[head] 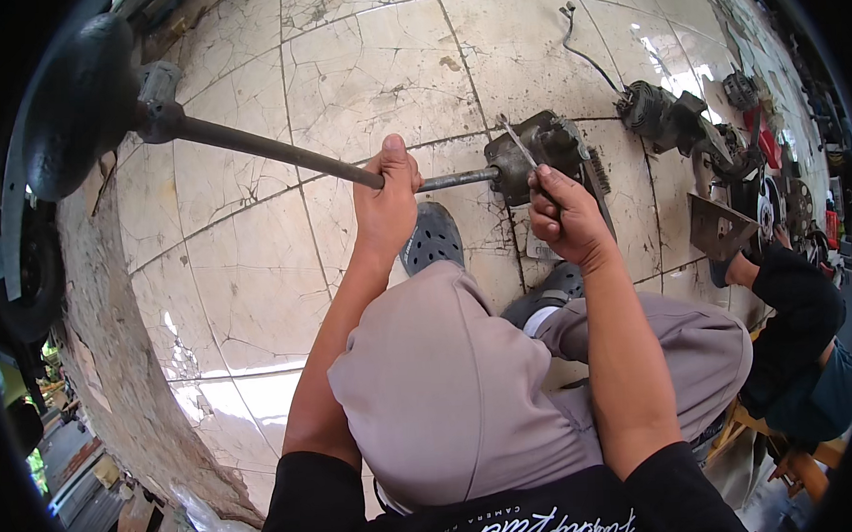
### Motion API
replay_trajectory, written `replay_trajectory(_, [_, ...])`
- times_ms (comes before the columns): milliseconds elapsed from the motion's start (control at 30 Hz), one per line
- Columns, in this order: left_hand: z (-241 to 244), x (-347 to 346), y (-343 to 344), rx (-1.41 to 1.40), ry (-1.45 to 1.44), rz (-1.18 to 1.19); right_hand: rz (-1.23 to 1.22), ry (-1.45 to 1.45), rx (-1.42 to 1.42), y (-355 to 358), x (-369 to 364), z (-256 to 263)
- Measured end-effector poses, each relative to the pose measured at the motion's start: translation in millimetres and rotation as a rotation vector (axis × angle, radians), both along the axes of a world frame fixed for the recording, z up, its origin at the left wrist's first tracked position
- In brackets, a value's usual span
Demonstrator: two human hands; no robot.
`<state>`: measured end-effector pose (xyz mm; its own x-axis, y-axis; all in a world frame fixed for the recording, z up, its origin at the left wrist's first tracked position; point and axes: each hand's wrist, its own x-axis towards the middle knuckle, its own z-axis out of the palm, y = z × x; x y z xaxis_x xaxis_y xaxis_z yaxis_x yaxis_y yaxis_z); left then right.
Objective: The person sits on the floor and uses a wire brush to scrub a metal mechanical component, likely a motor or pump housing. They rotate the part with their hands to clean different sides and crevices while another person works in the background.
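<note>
My left hand (389, 196) is wrapped around a long metal shaft (278, 152) that runs across the view. At its far left end sits a large dark rounded housing (80, 106). The shaft's thinner right end meets a greasy cast-metal housing (531, 151) lying on the tiles. Above that housing, my right hand (565, 213) grips a slim metal hand tool (519, 142), its tip pointing up and left. The tool's exact kind cannot be told. A wire brush (597, 180) lies against the right side of the metal housing, partly hidden by my right hand.
An electric motor (644, 114) with a cable (584, 56) rests on the tiled floor at right. Beyond it are other machine parts and a bent metal plate (724, 224). Another person (790, 286) sits at the far right. A rough ledge (115, 336) edges the floor at left.
</note>
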<state>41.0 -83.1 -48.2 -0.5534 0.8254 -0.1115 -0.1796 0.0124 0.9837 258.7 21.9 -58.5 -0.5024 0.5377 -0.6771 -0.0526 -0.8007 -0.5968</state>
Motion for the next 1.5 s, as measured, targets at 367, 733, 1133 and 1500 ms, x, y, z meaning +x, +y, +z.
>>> replay_trajectory(367, [0,0,2,0.002,0.015,-0.012,-0.126,0.071,-0.037,-2,12,-4])
replay_trajectory(733, [0,0,1,0.032,0.016,-0.004,-0.241,-0.124,-0.062,0,16,-11])
replay_trajectory(1133, [-4,0,0,0.013,0.002,0.001,0.027,0.096,-0.203,3,28,-13])
replay_trajectory(1500, [-2,-2,0,0.019,0.015,-0.011,-0.326,-0.309,0.010,14,35,-6])
